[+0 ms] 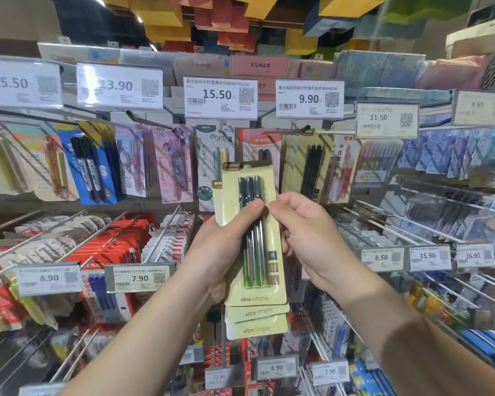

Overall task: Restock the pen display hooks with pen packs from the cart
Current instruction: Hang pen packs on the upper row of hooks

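— While you face the display, what are your hands doing?

— Your left hand grasps a fanned stack of yellow pen packs from behind, thumb pressed across the front pack's blister. Three lower edges show, each printed "ultra-simple". Your right hand pinches the right edge of the front pack, thumb and forefinger closed on the card beside your left thumb.

— Where does the stack sit?

— At the centre of your view, upright, held in the air in front of the racks. The packs' top reaches up toward 12 o'clock, just below the 15.50 price tag.

— And the hooks?

— At 1 o'clock, under the 9.90 price tag, a display hook juts forward with matching yellow pen packs hanging behind its tip. At 11 o'clock hang purple cartoon pen packs. At 9 o'clock, blue marker packs. Around 8 o'clock, red packs crowd the lower hooks.
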Tool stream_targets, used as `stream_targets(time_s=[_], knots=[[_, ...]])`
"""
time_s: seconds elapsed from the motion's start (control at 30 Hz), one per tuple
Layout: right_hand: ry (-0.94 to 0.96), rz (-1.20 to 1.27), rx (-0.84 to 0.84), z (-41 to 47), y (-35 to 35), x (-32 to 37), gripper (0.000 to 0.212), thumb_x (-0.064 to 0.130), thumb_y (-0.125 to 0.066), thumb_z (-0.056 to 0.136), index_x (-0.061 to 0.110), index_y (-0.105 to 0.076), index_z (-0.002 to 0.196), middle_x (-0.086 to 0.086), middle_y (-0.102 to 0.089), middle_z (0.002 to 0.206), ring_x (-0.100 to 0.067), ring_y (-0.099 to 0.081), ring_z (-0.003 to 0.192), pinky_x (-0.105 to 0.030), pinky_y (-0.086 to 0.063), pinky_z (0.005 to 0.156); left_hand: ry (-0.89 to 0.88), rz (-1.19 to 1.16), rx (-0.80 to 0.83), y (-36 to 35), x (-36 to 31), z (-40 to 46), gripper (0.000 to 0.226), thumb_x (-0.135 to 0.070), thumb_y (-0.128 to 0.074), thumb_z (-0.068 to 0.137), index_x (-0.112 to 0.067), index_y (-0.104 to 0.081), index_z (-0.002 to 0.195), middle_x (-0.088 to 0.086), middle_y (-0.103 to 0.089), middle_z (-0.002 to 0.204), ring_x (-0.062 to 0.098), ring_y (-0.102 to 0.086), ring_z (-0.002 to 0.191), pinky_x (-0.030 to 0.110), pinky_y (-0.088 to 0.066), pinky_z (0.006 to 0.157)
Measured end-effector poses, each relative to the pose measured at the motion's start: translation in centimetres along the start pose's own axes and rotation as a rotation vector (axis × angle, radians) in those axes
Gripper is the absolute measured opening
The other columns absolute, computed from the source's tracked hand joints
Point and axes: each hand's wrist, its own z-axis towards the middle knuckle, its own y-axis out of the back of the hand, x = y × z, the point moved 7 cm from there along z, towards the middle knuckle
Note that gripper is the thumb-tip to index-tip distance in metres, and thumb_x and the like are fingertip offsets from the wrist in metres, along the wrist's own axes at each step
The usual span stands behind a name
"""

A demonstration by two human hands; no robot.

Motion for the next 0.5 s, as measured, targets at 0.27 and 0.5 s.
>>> stream_targets(time_s=[0.27,0.5], knots=[[0.016,0.246,-0.154,-0.5,0.7,-0.3,0.046,0.04,-0.052,0.097,0.024,-0.058,0.14,0.01,-0.06,0.139,-0.014,-0.051,0.134,-0.042,-0.034,0.119,-0.004,0.139,-0.046,0.1,0.1,0.8,0.05,-0.074,-0.057,0.09,-0.026,-0.06,0.104,-0.015,-0.067,0.091,0.007,-0.064,0.087,0.029,-0.048,0.088],[-0.041,0.388,-0.123,-0.5,0.4,-0.8,0.03,0.032,-0.067,0.099,0.021,-0.067,0.126,-0.003,-0.077,0.116,-0.025,-0.073,0.11,-0.053,-0.056,0.099,-0.039,0.096,-0.004,-0.8,0.5,0.6,0.047,-0.058,-0.059,0.097,-0.019,-0.071,0.121,0.004,-0.081,0.101,0.025,-0.079,0.092,0.048,-0.062,0.088]])
